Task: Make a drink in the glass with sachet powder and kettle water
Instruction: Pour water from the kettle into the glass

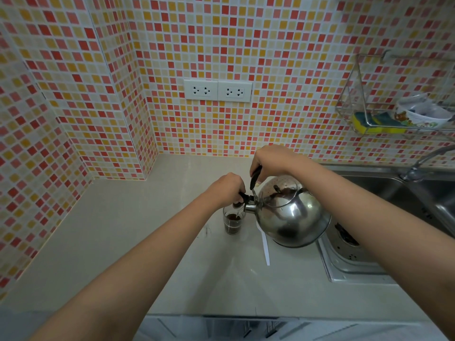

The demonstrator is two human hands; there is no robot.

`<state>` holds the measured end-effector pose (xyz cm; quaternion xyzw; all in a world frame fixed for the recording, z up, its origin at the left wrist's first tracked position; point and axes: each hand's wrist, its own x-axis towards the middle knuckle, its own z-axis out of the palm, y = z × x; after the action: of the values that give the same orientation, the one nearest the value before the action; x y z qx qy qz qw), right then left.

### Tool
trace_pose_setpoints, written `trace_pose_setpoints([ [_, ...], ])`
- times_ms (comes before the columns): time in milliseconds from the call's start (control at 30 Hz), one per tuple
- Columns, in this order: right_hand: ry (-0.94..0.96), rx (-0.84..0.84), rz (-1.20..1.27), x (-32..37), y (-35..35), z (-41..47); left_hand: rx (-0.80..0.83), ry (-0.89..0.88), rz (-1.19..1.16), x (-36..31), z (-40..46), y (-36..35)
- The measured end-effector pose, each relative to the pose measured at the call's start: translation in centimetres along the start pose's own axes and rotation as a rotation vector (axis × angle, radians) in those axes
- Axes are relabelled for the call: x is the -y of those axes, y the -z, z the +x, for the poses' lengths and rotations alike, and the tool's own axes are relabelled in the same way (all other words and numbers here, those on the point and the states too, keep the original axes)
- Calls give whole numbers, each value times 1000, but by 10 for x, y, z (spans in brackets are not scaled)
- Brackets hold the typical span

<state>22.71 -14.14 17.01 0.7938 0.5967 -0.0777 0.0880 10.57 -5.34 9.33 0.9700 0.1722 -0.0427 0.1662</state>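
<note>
1. Both hands work at the centre of the frame: the right hand (267, 163) is curled around the black handle of the steel kettle (291, 215), holding it off the bench (118, 242) and tipped to the left.
2. Left hand (227, 189) is closed on the black spout lever at the front of the kettle, fingers pinched around it just above the glass (232, 221).
3. Glass stands upright on the bench, directly under the spout (249, 207), slightly left of the kettle body; it holds dark brown liquid in its lower part (a thin stream from the spout appears to reach it).
4. Kettle's rounded body hangs over the seam between the bench and the steel sink (394, 193), which fills the right side of the frame.
5. A narrow white strip (265, 244), possibly the sachet, lies flat on the bench just below the kettle; what it is cannot be told for sure.
6. Two white double sockets (218, 90) sit on the mosaic tile wall in the upper middle.
7. At the upper right a wire rack (357, 94) on the wall holds a yellow-and-green sponge (374, 124) and a white bowl (421, 114).
8. A tap (428, 158) curves over the sink at the right edge.
</note>
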Motion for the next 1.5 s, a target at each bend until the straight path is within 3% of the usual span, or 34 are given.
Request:
trace_pose_setpoints([
  [1033, 1, -11, -6, 1, 2, 5, 4, 9, 13, 3, 1, 2],
  [1500, -42, -87, 353, -50, 4, -17, -104, -18, -249, 12, 11, 10],
])
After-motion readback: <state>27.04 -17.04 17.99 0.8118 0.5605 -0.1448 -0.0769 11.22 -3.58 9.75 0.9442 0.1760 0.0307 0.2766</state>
